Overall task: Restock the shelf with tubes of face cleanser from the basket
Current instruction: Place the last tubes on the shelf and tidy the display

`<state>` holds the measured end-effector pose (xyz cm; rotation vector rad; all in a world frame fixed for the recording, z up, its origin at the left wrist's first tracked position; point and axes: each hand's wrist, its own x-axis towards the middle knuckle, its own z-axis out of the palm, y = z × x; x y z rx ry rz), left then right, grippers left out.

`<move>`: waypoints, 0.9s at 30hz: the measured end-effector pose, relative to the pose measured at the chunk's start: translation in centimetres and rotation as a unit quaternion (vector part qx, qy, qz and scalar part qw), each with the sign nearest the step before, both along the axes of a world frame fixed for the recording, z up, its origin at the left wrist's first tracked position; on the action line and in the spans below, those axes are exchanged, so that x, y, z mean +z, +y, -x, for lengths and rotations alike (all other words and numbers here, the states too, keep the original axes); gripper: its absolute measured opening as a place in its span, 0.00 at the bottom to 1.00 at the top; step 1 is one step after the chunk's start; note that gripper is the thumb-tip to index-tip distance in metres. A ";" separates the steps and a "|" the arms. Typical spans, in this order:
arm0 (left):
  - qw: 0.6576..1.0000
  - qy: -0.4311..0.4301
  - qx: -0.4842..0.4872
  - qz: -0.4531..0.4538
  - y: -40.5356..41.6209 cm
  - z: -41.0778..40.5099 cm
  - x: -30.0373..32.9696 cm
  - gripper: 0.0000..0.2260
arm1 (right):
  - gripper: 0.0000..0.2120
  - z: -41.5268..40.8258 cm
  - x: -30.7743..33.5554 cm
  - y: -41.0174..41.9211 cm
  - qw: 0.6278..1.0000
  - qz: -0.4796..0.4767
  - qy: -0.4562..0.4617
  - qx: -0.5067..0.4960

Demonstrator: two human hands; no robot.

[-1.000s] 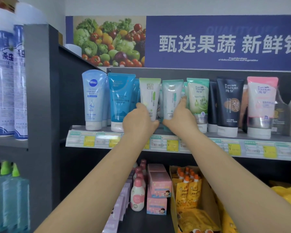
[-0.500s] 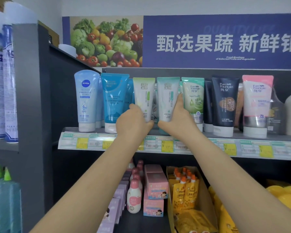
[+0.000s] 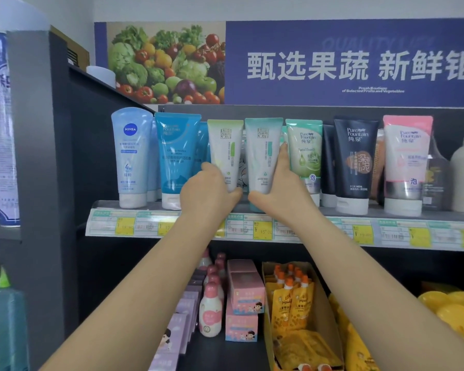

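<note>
So the shelf (image 3: 319, 208) is the anchor here: the cleanser tubes stand cap-down along its front edge in one row, labels out, so shoppers can read them above the price tags (image 3: 263, 229). Near the middle of that shelf, the left hand (image 3: 208, 192) wraps its fingers around the base of the green-topped tube (image 3: 224, 153), thumb underneath, probably to keep it upright. The right hand (image 3: 277, 187) cups the teal-topped tube (image 3: 263, 153) just beside it, fingers stretched up its right edge, thumb hooked around the front, likely squaring it against its neighbour. Basket isn't in view.
</note>
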<state>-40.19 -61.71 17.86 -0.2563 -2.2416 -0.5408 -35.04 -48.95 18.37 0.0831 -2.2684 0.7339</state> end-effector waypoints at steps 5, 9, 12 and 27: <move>1.000 0.005 0.002 0.006 -0.1 0.0 0.0 0.26 | 0.44 -0.3 -0.2 0.2 0.994 0.070 0.080 0.009; 1.000 0.007 0.000 0.009 -0.1 -0.1 0.0 0.24 | 0.19 -0.6 -0.3 2.1 0.963 0.097 0.241 -0.069; 1.000 0.006 0.000 0.009 -0.1 -0.1 0.0 0.25 | 0.19 -0.9 0.0 3.2 0.972 0.046 0.182 -0.140; 1.000 0.000 0.000 0.011 -0.1 -0.2 0.1 0.25 | 0.43 0.0 0.0 2.6 0.959 -0.063 0.004 -0.278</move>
